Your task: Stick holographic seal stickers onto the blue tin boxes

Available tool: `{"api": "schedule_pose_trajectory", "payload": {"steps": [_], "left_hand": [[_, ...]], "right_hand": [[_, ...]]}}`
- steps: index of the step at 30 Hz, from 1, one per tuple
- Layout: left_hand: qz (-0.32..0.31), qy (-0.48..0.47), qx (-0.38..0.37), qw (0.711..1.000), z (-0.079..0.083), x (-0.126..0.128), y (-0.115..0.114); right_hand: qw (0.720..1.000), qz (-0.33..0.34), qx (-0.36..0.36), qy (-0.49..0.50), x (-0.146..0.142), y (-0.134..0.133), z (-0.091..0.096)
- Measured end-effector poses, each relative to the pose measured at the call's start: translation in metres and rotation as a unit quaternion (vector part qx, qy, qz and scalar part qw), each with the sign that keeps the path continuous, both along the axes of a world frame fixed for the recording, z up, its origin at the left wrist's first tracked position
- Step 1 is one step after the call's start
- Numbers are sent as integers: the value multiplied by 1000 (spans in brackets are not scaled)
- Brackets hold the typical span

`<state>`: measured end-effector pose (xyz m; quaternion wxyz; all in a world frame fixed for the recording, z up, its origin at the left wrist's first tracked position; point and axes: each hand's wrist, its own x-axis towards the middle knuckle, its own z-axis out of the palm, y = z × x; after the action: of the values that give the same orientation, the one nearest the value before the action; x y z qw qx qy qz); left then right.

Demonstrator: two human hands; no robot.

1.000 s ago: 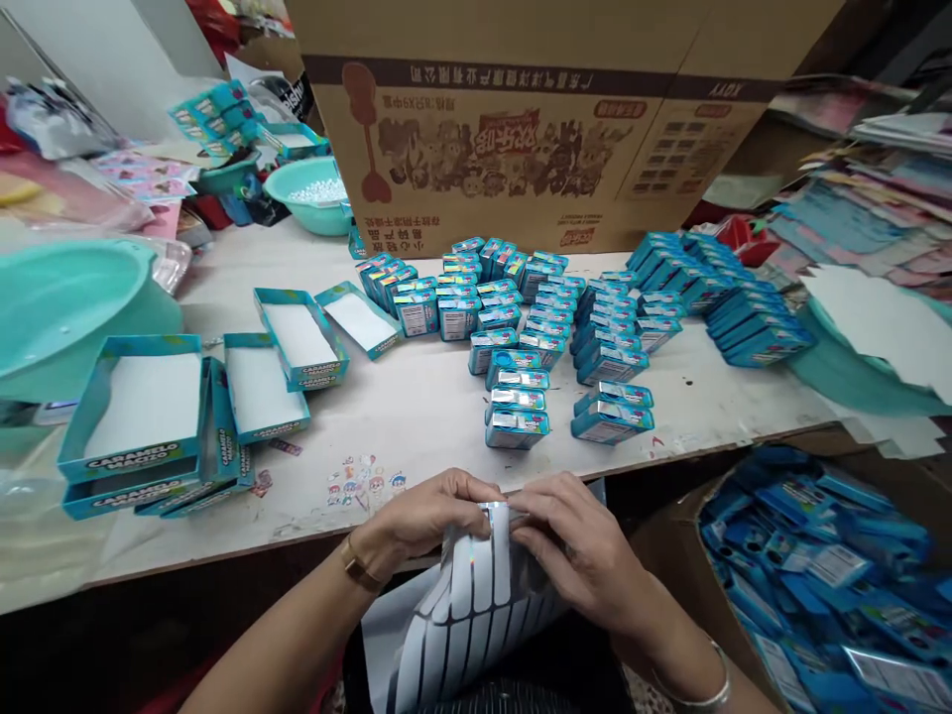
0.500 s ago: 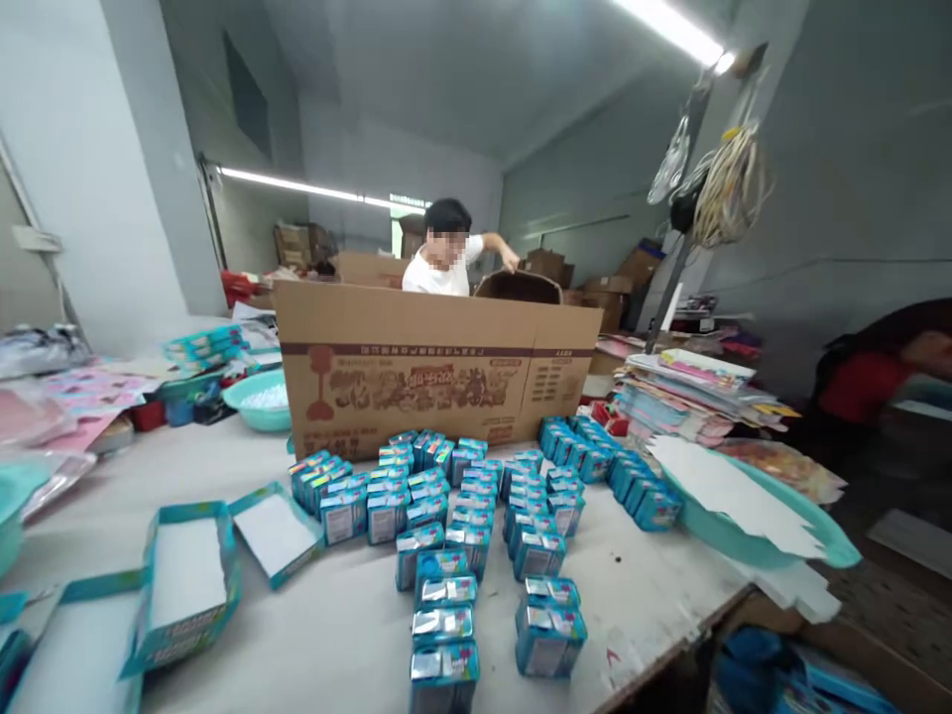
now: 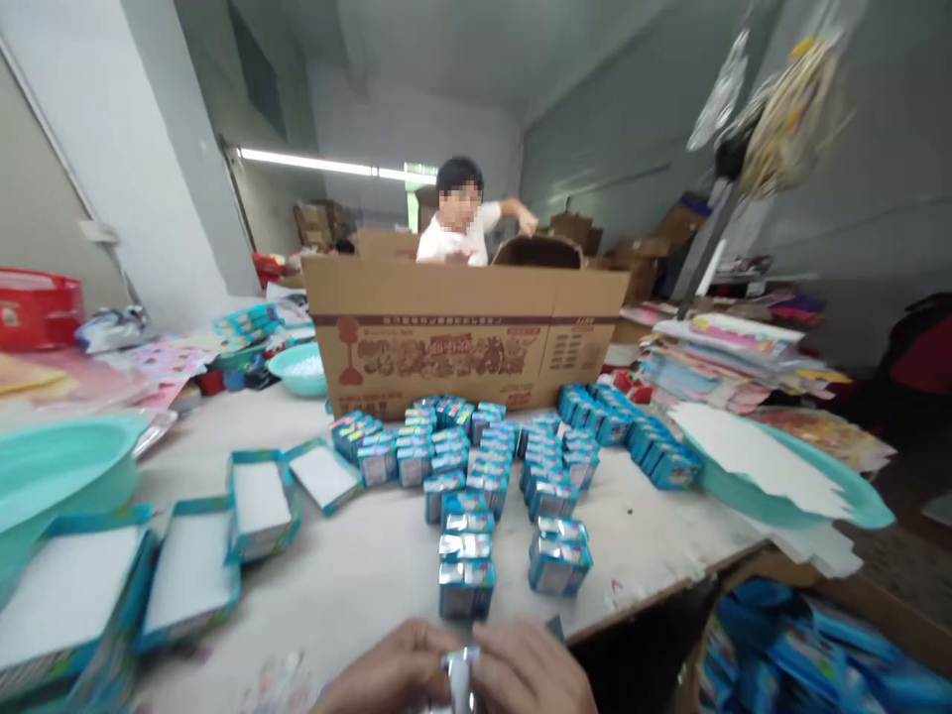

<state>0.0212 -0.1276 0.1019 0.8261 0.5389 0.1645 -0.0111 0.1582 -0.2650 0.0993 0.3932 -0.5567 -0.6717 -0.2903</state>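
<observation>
My left hand [image 3: 391, 674] and my right hand [image 3: 532, 674] meet at the bottom edge of the view, fingers pinched together on a shiny silver sticker strip [image 3: 459, 679] between them. Just beyond them on the white table [image 3: 372, 565] stand rows of small blue candy boxes [image 3: 476, 476], the nearest one [image 3: 465, 587] right in front of my hands. The sheet below my hands is out of view.
Open teal display trays [image 3: 257, 506] lie at the left beside a teal basin [image 3: 52, 471]. A large cardboard carton [image 3: 461, 337] stands behind the boxes, with a person in white behind it. A second teal basin with paper [image 3: 773, 476] and a carton of blue packs [image 3: 803, 654] are at the right.
The camera swung up to the room and has tipped back down a little; my hands, out of view half a second ago, show again at the bottom, still pinched on the strip.
</observation>
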Motion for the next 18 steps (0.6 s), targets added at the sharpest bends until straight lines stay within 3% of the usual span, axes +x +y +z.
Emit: {"api": "schedule_pose_trajectory", "payload": {"steps": [4, 7, 10, 12, 14, 16, 18], "left_hand": [[41, 44, -88, 994, -11, -6, -2], [48, 68, -58, 995, -14, -12, 17], [55, 94, 128, 986, -20, -24, 39], [63, 106, 312, 942, -26, -35, 47], [60, 100, 451, 885, -31, -44, 49], [38, 73, 516, 852, -35, -50, 47], [32, 49, 534, 843, -39, -52, 44]], "right_hand": [[998, 22, -50, 3, -9, -10, 12], [997, 43, -66, 11, -4, -14, 26], [987, 86, -124, 47, 3, -20, 43], [975, 83, -163, 123, 8, -21, 54], [961, 38, -169, 215, 14, -14, 61], [941, -22, -156, 300, 22, 2, 63], [915, -50, -153, 369, 31, 25, 59]]}}
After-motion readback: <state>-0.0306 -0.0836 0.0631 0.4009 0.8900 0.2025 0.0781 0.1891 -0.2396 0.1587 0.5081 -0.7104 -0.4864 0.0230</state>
